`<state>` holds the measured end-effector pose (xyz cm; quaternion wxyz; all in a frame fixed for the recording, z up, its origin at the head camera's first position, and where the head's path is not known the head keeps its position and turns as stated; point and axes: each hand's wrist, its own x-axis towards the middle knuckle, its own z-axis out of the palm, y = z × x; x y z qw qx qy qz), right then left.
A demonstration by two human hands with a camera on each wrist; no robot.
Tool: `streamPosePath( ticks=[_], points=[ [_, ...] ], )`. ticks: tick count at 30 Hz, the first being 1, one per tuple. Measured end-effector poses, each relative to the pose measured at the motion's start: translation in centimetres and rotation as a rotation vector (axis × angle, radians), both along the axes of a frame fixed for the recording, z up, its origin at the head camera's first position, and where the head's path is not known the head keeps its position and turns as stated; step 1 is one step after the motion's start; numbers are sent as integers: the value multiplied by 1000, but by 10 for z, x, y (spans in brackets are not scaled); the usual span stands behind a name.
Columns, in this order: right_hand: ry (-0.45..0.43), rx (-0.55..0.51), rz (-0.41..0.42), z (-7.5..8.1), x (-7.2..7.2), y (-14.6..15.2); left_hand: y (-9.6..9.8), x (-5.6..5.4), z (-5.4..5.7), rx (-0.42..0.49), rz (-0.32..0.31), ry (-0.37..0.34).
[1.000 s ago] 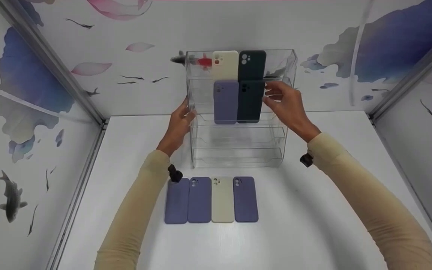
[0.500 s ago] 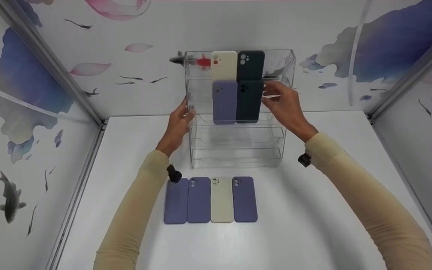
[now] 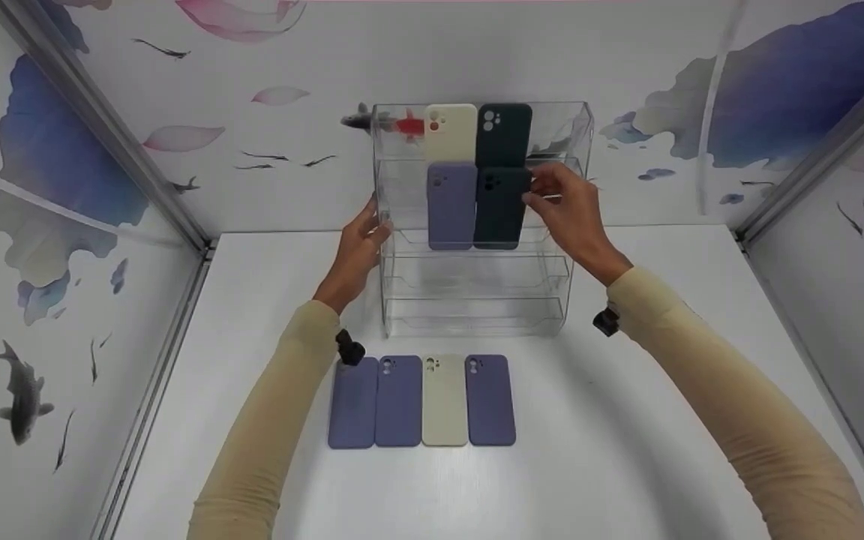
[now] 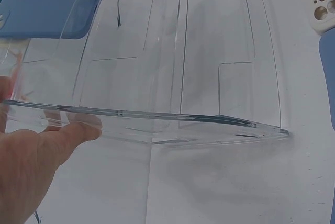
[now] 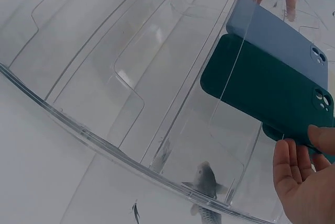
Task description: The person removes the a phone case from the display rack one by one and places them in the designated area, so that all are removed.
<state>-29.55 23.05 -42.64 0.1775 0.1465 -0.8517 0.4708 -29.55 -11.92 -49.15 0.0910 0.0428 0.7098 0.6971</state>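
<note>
My right hand [image 3: 571, 217] pinches the upper right edge of a dark green phone case [image 3: 499, 210], its thumb on the back near the camera holes in the right wrist view. The foot of that case stands in the second tier of a clear acrylic rack [image 3: 475, 298]. Touching it on the left is a lavender phone case [image 3: 451, 210]. Behind them, in the top tier, stand a cream phone case [image 3: 450, 139] and another dark green case [image 3: 505, 135]. My left hand [image 3: 355, 256] grips the rack's left side panel, thumb and fingers on either side of it [image 4: 52, 148].
On the white table [image 3: 589, 465] before the rack lie several cases in a row: lavender ones [image 3: 398, 405] and one cream case [image 3: 445, 405]. The two lower tiers hold no cases. Printed wall panels [image 3: 282, 180] stand close behind and at both sides.
The dark green case in my right hand has settled slightly lower, and its top now sits a little below the lavender one's. My left hand keeps its place on the rack.
</note>
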Motion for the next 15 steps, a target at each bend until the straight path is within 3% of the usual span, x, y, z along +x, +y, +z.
streamPosePath(
  ticks=[15],
  points=[
    [21, -47, 24, -1, 5, 3, 0, -1, 0, -1, -13, 19]
  ],
)
